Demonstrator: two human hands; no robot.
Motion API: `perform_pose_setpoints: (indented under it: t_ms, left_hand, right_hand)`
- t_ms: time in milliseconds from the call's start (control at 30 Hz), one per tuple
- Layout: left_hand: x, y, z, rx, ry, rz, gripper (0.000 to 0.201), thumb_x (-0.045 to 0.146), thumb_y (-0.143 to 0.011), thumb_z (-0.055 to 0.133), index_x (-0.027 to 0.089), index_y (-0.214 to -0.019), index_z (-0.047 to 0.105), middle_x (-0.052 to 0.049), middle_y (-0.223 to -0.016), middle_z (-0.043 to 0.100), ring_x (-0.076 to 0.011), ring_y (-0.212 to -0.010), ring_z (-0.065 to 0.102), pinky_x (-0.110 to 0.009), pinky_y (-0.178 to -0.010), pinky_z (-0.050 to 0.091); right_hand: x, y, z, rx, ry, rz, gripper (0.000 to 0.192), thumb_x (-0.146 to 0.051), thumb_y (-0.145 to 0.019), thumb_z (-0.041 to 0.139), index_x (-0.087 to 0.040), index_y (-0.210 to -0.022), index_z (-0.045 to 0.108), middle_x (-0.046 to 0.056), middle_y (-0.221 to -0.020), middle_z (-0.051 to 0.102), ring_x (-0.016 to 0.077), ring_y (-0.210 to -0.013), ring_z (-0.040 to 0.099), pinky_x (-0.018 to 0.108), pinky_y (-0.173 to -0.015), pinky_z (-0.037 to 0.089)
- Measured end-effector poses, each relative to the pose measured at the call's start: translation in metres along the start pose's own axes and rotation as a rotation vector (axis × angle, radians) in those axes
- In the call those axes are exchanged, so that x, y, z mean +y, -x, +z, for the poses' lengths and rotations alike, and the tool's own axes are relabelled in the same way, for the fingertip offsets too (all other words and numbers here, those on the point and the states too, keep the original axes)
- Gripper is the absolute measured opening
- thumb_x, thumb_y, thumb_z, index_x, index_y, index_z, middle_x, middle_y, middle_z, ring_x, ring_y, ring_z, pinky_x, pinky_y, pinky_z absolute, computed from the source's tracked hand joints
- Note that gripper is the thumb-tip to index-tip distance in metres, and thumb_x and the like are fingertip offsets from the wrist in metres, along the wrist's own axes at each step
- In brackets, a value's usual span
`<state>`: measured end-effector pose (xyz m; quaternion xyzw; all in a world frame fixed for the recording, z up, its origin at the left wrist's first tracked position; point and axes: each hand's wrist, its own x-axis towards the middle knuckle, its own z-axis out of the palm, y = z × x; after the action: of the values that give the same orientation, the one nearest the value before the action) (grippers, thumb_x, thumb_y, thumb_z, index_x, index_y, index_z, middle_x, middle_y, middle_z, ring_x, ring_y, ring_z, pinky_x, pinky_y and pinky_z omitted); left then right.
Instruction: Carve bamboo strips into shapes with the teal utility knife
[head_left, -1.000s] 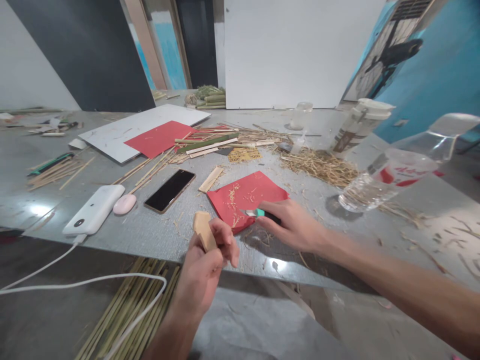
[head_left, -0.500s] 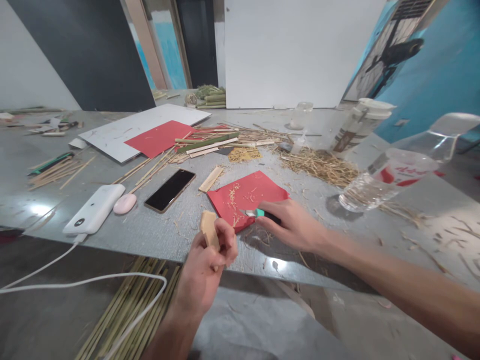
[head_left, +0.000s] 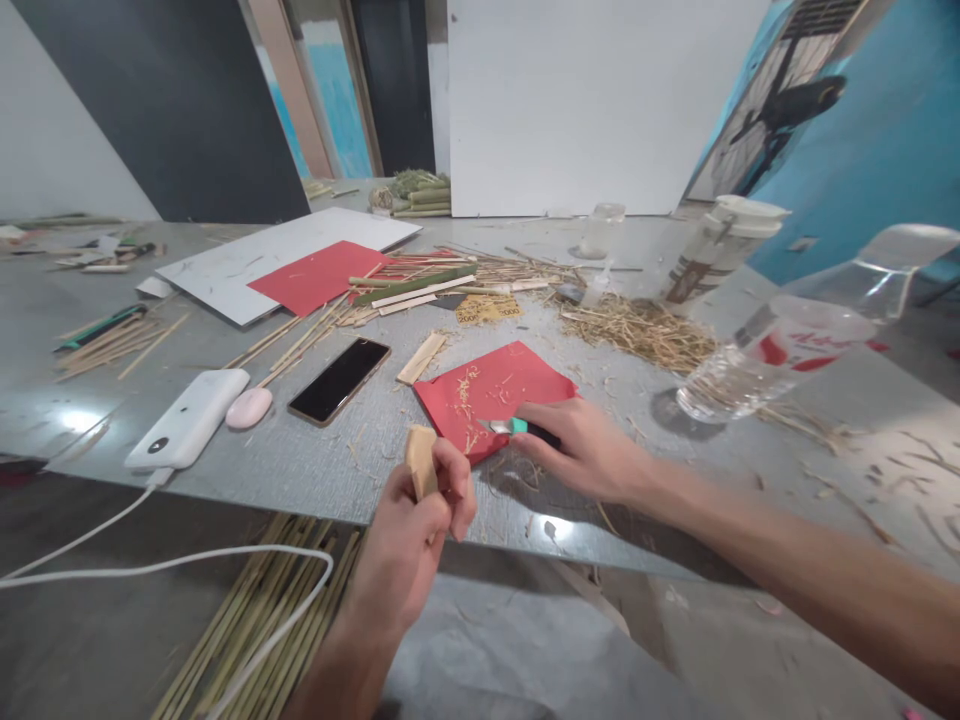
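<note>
My left hand (head_left: pixel 420 530) is closed round a small pale wooden piece (head_left: pixel 421 460), held up at the table's front edge. In my right hand (head_left: pixel 589 445) is a utility knife (head_left: pixel 521 427) with a teal and black handle; its short blade points left over a red sheet (head_left: pixel 517 375). Fine wood shavings (head_left: pixel 466 395) lie on that sheet. The blade and the wooden piece are apart. Another flat wooden piece (head_left: pixel 422 358) rests just beyond the sheet's left corner.
A phone (head_left: pixel 341 380), a white power bank (head_left: pixel 187 418) with a cable and a pink round case (head_left: pixel 249 408) lie at left. Straw (head_left: pixel 637 330), a leaning-looking plastic bottle (head_left: pixel 780 350) and a jar (head_left: pixel 720 250) are at right. Thin sticks (head_left: pixel 495 270) spread behind.
The wooden piece in my left hand has turned slightly and tipped a little to the right. My right hand with the knife stays almost still.
</note>
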<state>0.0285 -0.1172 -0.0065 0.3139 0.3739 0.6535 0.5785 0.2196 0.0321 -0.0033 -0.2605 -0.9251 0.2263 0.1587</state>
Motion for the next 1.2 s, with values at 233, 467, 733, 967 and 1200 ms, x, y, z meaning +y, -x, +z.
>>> perform_pose_setpoints:
  t_ms: [233, 467, 733, 967, 1200]
  left_hand:
    - [-0.0038, 0.0001, -0.0023, -0.058, 0.041, 0.015, 0.021, 0.008, -0.066, 0.061, 0.022, -0.081, 0.06, 0.004, -0.06, 0.056, -0.0122, -0.06, 0.042, -0.03, -0.061, 0.025]
    - [-0.0051, 0.0007, -0.0032, -0.013, 0.085, 0.0, 0.014, 0.008, -0.068, 0.058, 0.021, -0.074, 0.056, 0.006, -0.057, 0.041, -0.0113, -0.056, 0.027, -0.031, -0.058, 0.019]
    - [-0.0036, 0.0022, -0.0034, -0.028, 0.055, -0.03, 0.015, 0.012, -0.062, 0.058, 0.021, -0.074, 0.061, 0.005, -0.056, 0.044, -0.0119, -0.057, 0.031, -0.032, -0.058, 0.021]
    - [-0.0034, -0.0001, -0.001, -0.035, 0.029, -0.049, 0.017, 0.009, -0.063, 0.058, 0.021, -0.076, 0.06, 0.005, -0.053, 0.05, -0.0121, -0.055, 0.037, -0.03, -0.058, 0.024]
    - [-0.0042, -0.0002, -0.0007, -0.031, 0.063, -0.047, 0.011, 0.01, -0.068, 0.058, 0.02, -0.073, 0.058, 0.006, -0.054, 0.039, -0.0116, -0.055, 0.027, -0.029, -0.057, 0.023]
  right_hand:
    - [-0.0015, 0.0004, -0.0001, -0.002, -0.006, 0.003, 0.041, -0.049, -0.112, 0.044, -0.022, -0.082, 0.047, -0.003, -0.069, 0.051, 0.0122, -0.062, 0.042, 0.033, -0.063, 0.022]
    - [-0.0015, 0.0002, -0.0004, -0.013, 0.0, 0.002, 0.04, -0.049, -0.112, 0.044, -0.021, -0.084, 0.05, -0.002, -0.071, 0.054, 0.0128, -0.063, 0.046, 0.033, -0.064, 0.022]
    - [-0.0028, -0.0002, -0.0011, -0.015, -0.008, 0.016, 0.04, -0.049, -0.112, 0.045, -0.022, -0.083, 0.047, -0.002, -0.07, 0.053, 0.0129, -0.063, 0.043, 0.033, -0.064, 0.022]
    - [-0.0027, 0.0001, -0.0004, -0.012, -0.003, 0.014, 0.041, -0.05, -0.112, 0.044, -0.022, -0.082, 0.049, -0.002, -0.069, 0.053, 0.0131, -0.062, 0.042, 0.033, -0.063, 0.022]
    - [-0.0025, 0.0001, -0.0005, -0.015, 0.009, 0.011, 0.041, -0.05, -0.112, 0.045, -0.021, -0.083, 0.05, -0.001, -0.071, 0.055, 0.013, -0.063, 0.044, 0.033, -0.064, 0.023]
